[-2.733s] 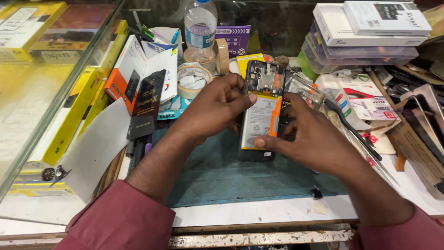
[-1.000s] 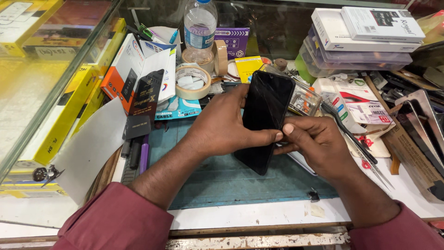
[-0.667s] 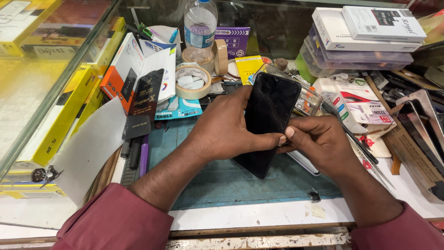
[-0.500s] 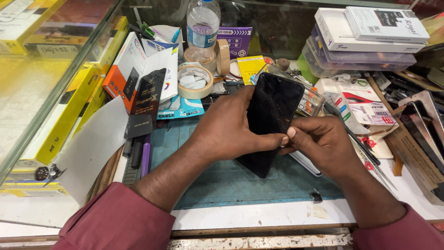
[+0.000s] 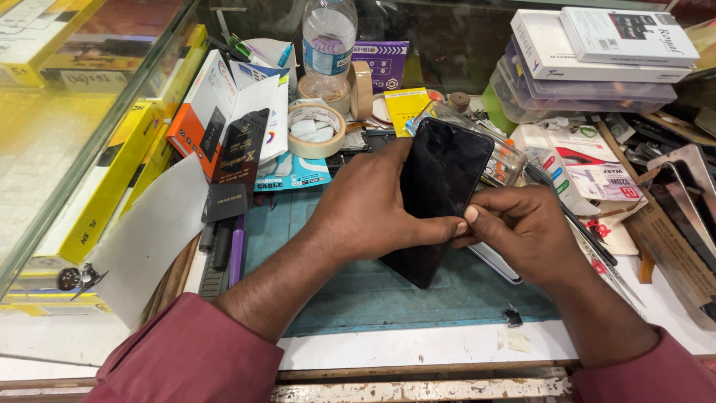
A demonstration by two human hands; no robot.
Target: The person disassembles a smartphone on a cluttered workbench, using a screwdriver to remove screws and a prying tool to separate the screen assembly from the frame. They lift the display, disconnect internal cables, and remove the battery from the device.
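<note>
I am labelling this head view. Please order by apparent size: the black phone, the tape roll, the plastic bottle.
1. black phone, nearest the camera, which adds to its size
2. plastic bottle, top cut off
3. tape roll

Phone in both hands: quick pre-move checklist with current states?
1. Phone held by both hands: ok, left hand wraps its left edge, right hand pinches its right edge.
2. Screen side facing up: ok, dark glass toward the camera.
3. Phone clear of the mat: cannot tell, lower corner sits close to it.
4. Glass undamaged: cannot tell, only reflections show.
5. Space beneath free: not ok, a flat part lies under the right hand.
</note>
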